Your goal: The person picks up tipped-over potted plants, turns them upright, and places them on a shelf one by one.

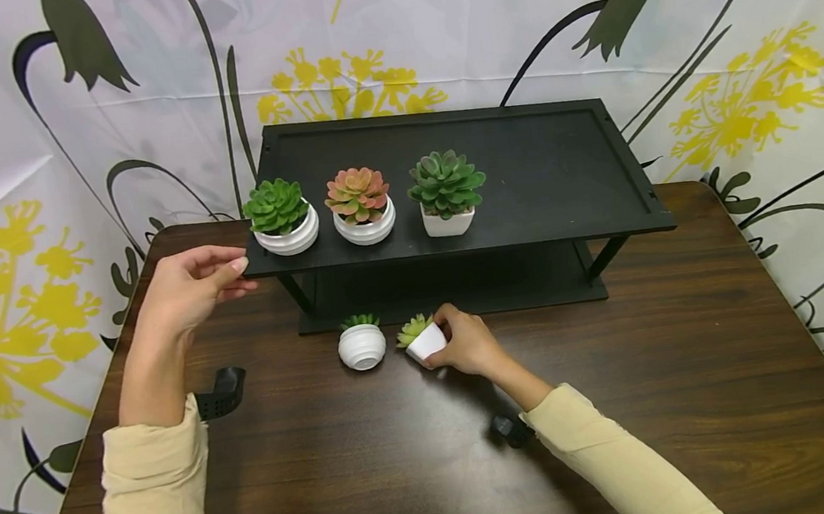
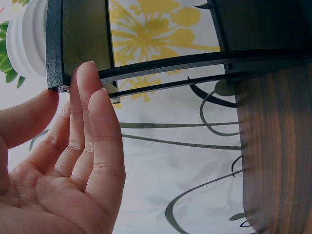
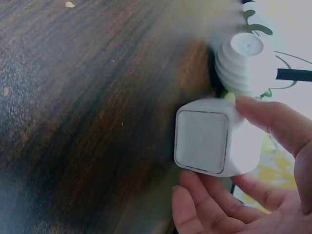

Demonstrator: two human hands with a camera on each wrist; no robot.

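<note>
My right hand (image 1: 469, 340) grips a small white square pot with a light green succulent (image 1: 427, 341), tilted with its plant to the left. In the right wrist view, the pot's flat base (image 3: 202, 141) faces the camera, between thumb and fingers. Just left of it, a round ribbed white pot (image 1: 362, 347) is on the table, its green plant leaning toward the shelf and mostly hidden. My left hand (image 1: 192, 287) pinches the left front corner of the black two-tier shelf (image 1: 540, 185). In the left wrist view, the thumb touches the board's edge (image 2: 54, 53) and the fingers (image 2: 90, 80) lie beneath.
On the shelf's top stand a green succulent (image 1: 280, 216), a pink-orange one (image 1: 361, 204) and a dark green one in a square pot (image 1: 446, 192). The brown wooden table (image 1: 373, 462) holds the shelf. Behind hangs a flower-patterned cloth (image 1: 493, 22).
</note>
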